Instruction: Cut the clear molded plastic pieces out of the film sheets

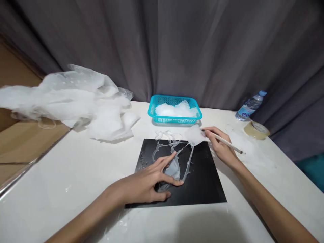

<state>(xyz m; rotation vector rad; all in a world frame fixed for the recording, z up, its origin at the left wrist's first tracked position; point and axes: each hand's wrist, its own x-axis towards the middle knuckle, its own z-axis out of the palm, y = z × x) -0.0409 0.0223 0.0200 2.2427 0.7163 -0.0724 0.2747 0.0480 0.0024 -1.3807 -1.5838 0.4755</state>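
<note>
A black sheet point(202, 175) lies on the white table with a thin, whitish translucent cut-out point(173, 168) on it, its curly top reaching past the sheet's far edge. My left hand point(157, 179) rests with fingers spread on the cut-out and the sheet. My right hand point(221, 145) is closed around a slim pale stick point(227, 143) with dark ends. Close to its fingertips, a white fluffy piece point(195, 135) sits at the sheet's far edge, touching the cut-out's upper strands. Whether the right fingers also pinch this piece is hard to tell.
A turquoise basket point(174, 119) holding white fluffy material stands behind the sheet. White material and clear plastic point(83, 101) are heaped at the left over a cardboard box point(32, 145). At the right are a water bottle point(249, 107) and a tape roll point(256, 130). Grey curtain hangs behind.
</note>
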